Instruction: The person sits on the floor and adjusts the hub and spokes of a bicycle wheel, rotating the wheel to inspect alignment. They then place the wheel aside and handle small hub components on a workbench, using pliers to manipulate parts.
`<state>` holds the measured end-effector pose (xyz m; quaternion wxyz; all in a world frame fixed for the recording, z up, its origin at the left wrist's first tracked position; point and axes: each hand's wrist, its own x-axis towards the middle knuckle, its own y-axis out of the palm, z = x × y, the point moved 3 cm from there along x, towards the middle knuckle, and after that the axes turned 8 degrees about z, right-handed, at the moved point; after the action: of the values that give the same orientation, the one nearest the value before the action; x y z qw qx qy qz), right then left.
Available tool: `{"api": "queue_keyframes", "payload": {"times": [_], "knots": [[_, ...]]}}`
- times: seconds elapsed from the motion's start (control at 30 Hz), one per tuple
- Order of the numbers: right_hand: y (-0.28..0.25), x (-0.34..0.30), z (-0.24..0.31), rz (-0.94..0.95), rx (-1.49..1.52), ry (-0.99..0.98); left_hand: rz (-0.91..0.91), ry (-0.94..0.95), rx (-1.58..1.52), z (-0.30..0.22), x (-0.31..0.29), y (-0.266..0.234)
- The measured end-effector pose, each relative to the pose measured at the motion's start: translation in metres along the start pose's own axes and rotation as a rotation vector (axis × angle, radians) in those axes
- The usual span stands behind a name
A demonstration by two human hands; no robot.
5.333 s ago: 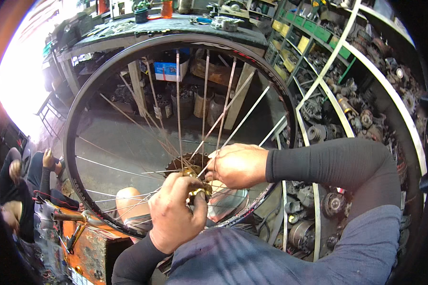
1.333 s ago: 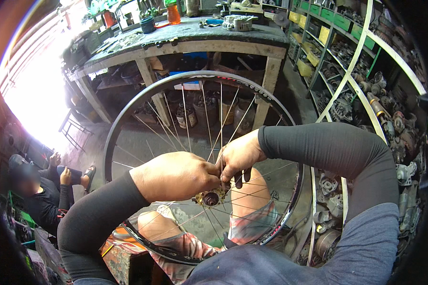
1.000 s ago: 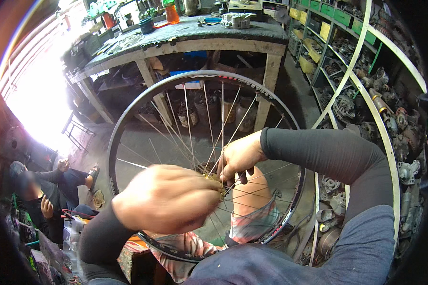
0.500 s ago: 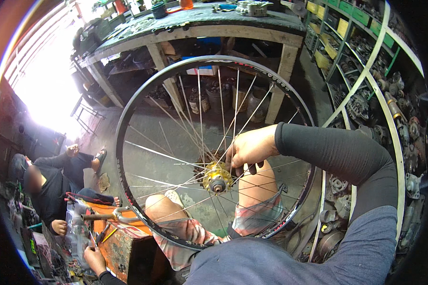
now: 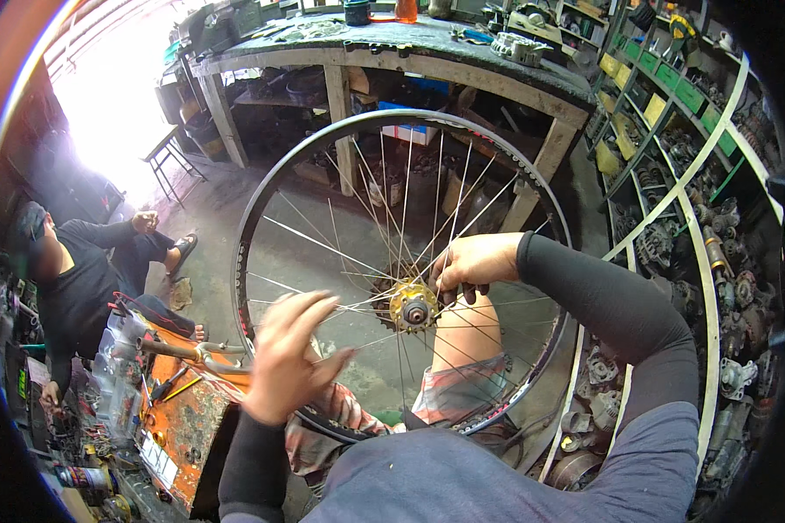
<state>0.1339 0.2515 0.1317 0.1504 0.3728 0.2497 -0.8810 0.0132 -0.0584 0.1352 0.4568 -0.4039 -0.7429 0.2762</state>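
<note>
A black-rimmed bicycle wheel (image 5: 243, 228) stands upright before me, between my legs. At its centre is a gold hub (image 5: 412, 307), with a dark sprocket (image 5: 381, 301) partly hidden behind it. My right hand (image 5: 473, 264) reaches through from the right, its fingers curled round spokes just beside the hub; the fingertips are partly hidden. My left hand (image 5: 295, 356), blurred by motion, is over the lower left of the wheel with fingers stretched and thumb apart, and nothing shows in it. Several thin spokes (image 5: 310, 242) run between hub and rim.
At my left stands a worn orange box (image 5: 202, 427) with hand tools and a bent metal tube (image 5: 179, 350) on it. Beyond it a person (image 5: 87, 261) in dark clothes sits low. A workbench (image 5: 462, 77) spans the far side; shelves of metal parts (image 5: 724, 288) line the right.
My left hand has come from the orange box at the lower left up to the wheel. My right hand stays by the hub. The view has shifted, so the bench sits further right.
</note>
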Motion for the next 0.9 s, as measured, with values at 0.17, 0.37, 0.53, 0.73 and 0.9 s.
{"api": "queue_keyframes", "payload": {"times": [0.17,0.37,0.53,0.73,0.9], "knots": [[-0.002,0.01,-0.015,-0.052,-0.057,0.02,0.205,0.019,0.149,0.005,0.028,0.07],[0.029,0.003,-0.005,-0.465,-0.669,-0.201,0.286,0.009,0.127,0.02,0.024,0.067],[0.065,-0.027,-0.014,-0.634,-0.782,-0.403,0.255,0.055,0.137,0.019,0.023,0.064],[0.088,-0.017,-0.033,-0.873,-0.797,-0.446,0.216,0.061,0.151,0.018,0.02,0.07],[0.1,-0.029,-0.023,-1.031,-0.953,-0.332,0.19,0.069,0.179,0.018,0.019,0.071]]}}
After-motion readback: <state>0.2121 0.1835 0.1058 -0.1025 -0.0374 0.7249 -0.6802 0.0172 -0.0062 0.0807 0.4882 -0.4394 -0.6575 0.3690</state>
